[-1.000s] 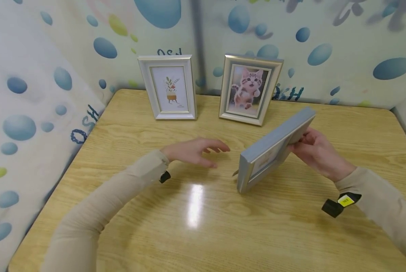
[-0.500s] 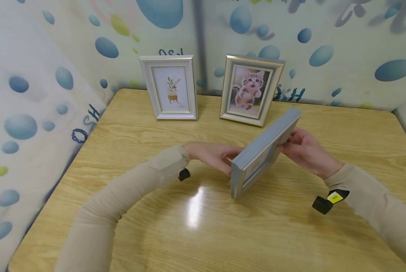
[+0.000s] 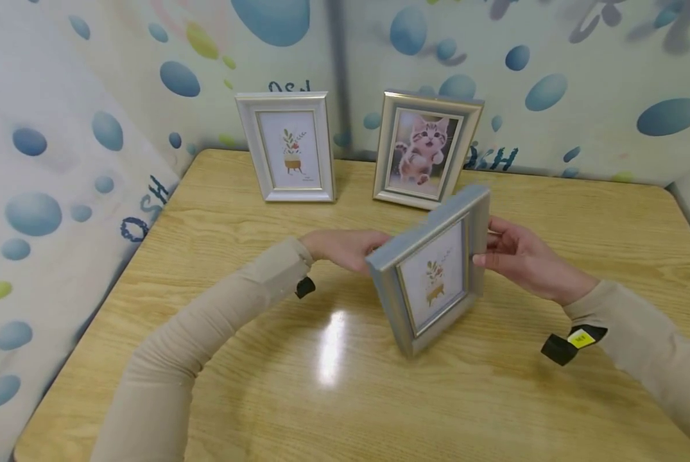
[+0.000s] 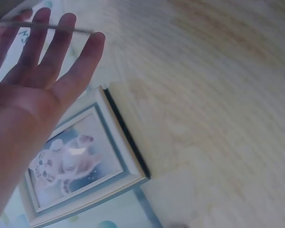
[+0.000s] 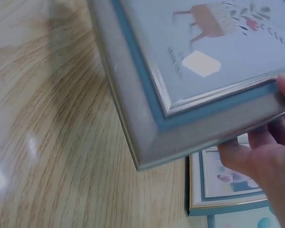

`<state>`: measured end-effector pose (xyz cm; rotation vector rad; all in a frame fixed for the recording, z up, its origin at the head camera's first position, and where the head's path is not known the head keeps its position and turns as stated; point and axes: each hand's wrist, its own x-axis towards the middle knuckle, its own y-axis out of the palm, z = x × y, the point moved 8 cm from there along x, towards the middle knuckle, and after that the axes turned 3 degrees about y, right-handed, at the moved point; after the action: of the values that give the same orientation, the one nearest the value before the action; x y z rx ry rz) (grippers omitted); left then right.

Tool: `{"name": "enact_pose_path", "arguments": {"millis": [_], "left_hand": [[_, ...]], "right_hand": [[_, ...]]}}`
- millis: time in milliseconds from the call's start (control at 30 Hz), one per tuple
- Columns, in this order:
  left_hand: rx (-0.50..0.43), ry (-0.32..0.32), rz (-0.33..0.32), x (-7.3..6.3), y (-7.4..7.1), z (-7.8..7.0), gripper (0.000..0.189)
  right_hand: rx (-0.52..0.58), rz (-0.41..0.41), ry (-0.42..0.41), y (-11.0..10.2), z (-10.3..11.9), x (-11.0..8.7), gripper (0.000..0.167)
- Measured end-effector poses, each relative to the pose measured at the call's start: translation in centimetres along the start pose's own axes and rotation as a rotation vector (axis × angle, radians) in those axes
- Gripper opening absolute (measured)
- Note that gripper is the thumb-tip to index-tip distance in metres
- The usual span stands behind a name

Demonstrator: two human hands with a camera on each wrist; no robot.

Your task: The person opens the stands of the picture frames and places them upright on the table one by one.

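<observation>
A silver-grey picture frame (image 3: pixel 435 276) with a potted-plant print is held tilted above the table, its front turned partly toward me. My right hand (image 3: pixel 524 263) grips its right side, thumb on the front border and fingers behind, as the right wrist view of the frame (image 5: pixel 204 110) also shows. Behind the frame's left side is my left hand (image 3: pixel 345 249), its fingers hidden in the head view. In the left wrist view, the left hand (image 4: pixel 42 90) has extended, spread fingers near a thin grey edge that crosses in front of the fingertips. Its thumb cannot be made out.
At the back of the wooden table (image 3: pixel 252 398) stand two frames: a white one (image 3: pixel 289 151) with a plant print and a champagne-silver one (image 3: pixel 420 154) with a kitten picture. A patterned wall covering (image 3: pixel 587 58) rises right behind them.
The held frame has turned so its print faces me more, and has shifted left. My left hand has moved right, its fingers passing behind the frame. The two standing frames stay put.
</observation>
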<state>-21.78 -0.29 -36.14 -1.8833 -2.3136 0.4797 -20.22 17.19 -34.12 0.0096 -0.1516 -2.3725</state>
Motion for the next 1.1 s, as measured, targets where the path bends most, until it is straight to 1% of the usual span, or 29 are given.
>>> {"name": "enact_pose_path", "arguments": {"millis": [67, 167, 200, 367, 500, 633, 733, 800, 867, 1000, 1100], "left_hand": [[-0.006, -0.045, -0.029, -0.3, -0.1, 0.4, 0.07], [-0.012, -0.122, -0.056, -0.6, 0.0, 1.0, 0.073], [-0.031, -0.138, -0.06, -0.7, 0.1, 1.2, 0.071], [-0.055, -0.142, -0.026, -0.5, 0.5, 1.8, 0.066], [-0.029, -0.148, -0.006, -0.7, 0.4, 2.2, 0.067], [0.067, -0.149, 0.002, -1.3, -0.2, 2.4, 0.068], [0.136, -0.119, -0.007, -1.8, -0.7, 2.6, 0.064], [0.189, -0.108, -0.034, -2.3, -1.2, 2.8, 0.058], [0.252, -0.115, -0.076, -3.0, -1.7, 3.0, 0.052], [0.361, -0.169, -0.155, -4.7, -2.8, 3.3, 0.043], [0.388, -0.192, -0.18, -5.6, -3.2, 3.2, 0.04]], "right_hand": [[0.015, 0.001, 0.014, 0.0, 0.0, 0.0, 0.054], [0.041, -0.012, 0.036, -0.2, 0.1, 0.0, 0.051], [0.052, -0.019, 0.042, -0.3, 0.1, 0.0, 0.05], [0.072, -0.04, 0.051, -0.6, 0.0, -0.2, 0.048], [0.079, -0.047, 0.054, -0.7, 0.0, -0.4, 0.048], [0.064, -0.061, 0.05, -1.0, 0.1, -0.5, 0.048], [0.061, -0.082, 0.04, -1.5, 0.1, -0.8, 0.049], [0.065, -0.094, 0.036, -1.8, 0.0, -1.0, 0.049], [0.074, -0.111, 0.034, -2.2, -0.1, -1.2, 0.05], [0.07, -0.15, 0.016, -3.3, -0.3, -1.8, 0.051], [0.067, -0.181, -0.004, -4.3, -0.2, -2.3, 0.05]]}}
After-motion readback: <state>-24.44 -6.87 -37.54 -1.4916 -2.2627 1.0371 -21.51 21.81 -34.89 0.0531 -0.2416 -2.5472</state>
